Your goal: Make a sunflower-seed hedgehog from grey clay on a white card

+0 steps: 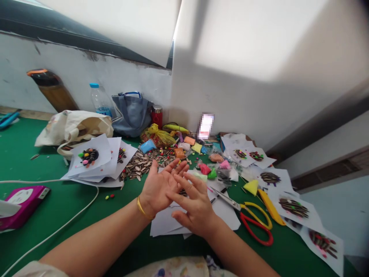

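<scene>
My left hand [159, 188] is held palm up over the table, its fingers stretched out. Across its fingers and palm edge lie the fingertips of my right hand [200, 206], spread with the back of the hand turned up. Whether anything small sits between the two hands is hidden. Beneath them are white paper sheets [164, 223], with dark striped seeds partly showing behind the fingers. A pile of sunflower seeds [138, 163] lies just beyond my left hand. To the right of my right hand rest scissors [242, 209] with one yellow and one red handle.
Coloured clay packets [204, 168] lie beyond the hands. Sheets with seed pictures [314, 215] line the right side; more papers [95, 173] are stacked left. A yellow cutter [271, 207], a white cable [77, 215], a cloth bag [77, 123] and a phone [205, 126] are around.
</scene>
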`<state>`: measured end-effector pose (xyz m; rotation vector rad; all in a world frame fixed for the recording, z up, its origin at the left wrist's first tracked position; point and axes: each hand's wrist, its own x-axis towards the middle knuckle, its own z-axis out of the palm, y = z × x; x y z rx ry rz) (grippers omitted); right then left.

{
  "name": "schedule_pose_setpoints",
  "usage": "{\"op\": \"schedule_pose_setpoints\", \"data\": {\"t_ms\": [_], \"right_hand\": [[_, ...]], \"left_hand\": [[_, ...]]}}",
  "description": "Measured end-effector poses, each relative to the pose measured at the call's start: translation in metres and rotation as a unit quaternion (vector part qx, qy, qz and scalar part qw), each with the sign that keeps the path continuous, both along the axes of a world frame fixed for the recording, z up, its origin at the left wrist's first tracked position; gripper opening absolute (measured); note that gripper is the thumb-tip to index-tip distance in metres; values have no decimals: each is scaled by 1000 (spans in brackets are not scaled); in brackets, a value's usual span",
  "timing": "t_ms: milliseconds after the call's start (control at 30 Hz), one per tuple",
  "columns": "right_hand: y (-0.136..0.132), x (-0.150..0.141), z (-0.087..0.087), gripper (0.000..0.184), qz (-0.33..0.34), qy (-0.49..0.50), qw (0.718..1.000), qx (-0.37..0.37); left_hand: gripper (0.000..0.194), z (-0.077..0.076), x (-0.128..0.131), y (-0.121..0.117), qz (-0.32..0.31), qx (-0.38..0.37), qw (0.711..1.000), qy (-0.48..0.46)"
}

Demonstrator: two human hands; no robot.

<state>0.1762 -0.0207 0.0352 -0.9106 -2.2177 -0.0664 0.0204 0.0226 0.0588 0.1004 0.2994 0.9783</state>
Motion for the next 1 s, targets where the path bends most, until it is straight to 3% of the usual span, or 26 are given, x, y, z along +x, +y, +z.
{"op": "schedule_pose_setpoints", "data": {"t_ms": [100, 233, 400, 500, 633, 800, 1000], "right_hand": [[0, 0, -1, 48, -8, -10, 1000, -5], [1, 2, -2, 37, -23, 25, 999, 0], [3, 3, -3, 45, -14, 4, 1000, 3], [3, 4, -2, 37, -37, 21, 999, 2], [2, 3, -2, 36, -3, 10, 1000, 7], [3, 3, -1, 33, -29, 17, 999, 1], [3, 2, -1, 32, -16, 5, 1000, -17]], "left_hand": [[66, 0, 1, 0, -10, -13, 1000, 19], [67, 2, 1, 0, 10, 0, 1000, 10], [65, 1, 1, 1, -7, -8, 1000, 9], [64, 0, 1, 2, 14, -1, 1000, -4], [65, -1, 0, 2, 9, -7, 1000, 8], [63, -2, 1, 2, 15, -5, 1000, 4], [63, -4, 1, 2, 0, -12, 1000, 17]]}}
